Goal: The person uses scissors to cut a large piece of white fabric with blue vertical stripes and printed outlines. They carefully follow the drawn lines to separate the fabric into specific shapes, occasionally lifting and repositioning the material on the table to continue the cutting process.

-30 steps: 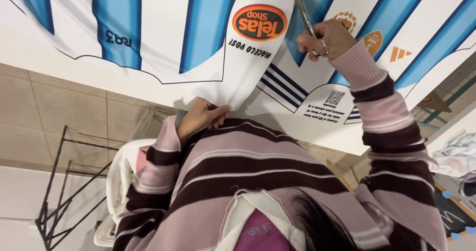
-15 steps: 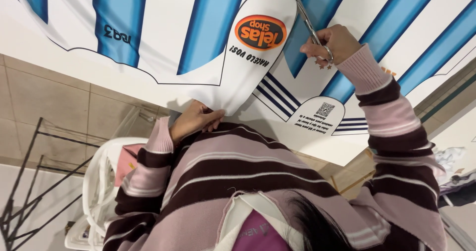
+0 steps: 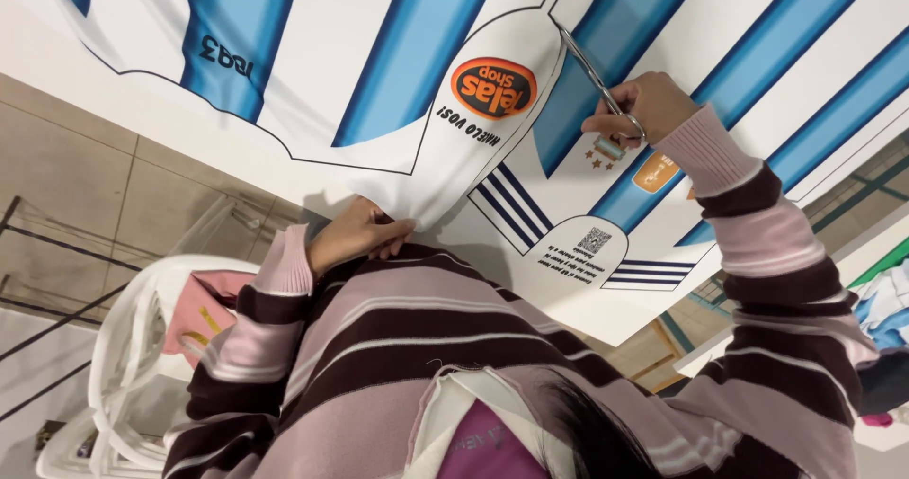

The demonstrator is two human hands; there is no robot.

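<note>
Chair: a white plastic chair (image 3: 133,346) stands at the far left on the tiled floor, with a pink cloth (image 3: 204,313) on its seat.
Left hand: the left hand (image 3: 355,238) reaches forward from a striped sleeve and pinches the free lower edge of the sheet, its grip clenched on the cloth where the sheet hangs off the worktop.
Printed sheet: the printed fabric sheet (image 3: 417,72) lies spread over the worktop, white with blue stripes and an orange oval patch (image 3: 492,88); it looks thin, light and limp, likely to slide or pucker, so it is best held taut close to the cut line.
Scissors: the metal scissors (image 3: 592,77) point up along the black outline, blades in the cloth.
Right hand: the right hand (image 3: 639,108) is raised, wrist bent, its grip closed through the scissor handles.
</note>
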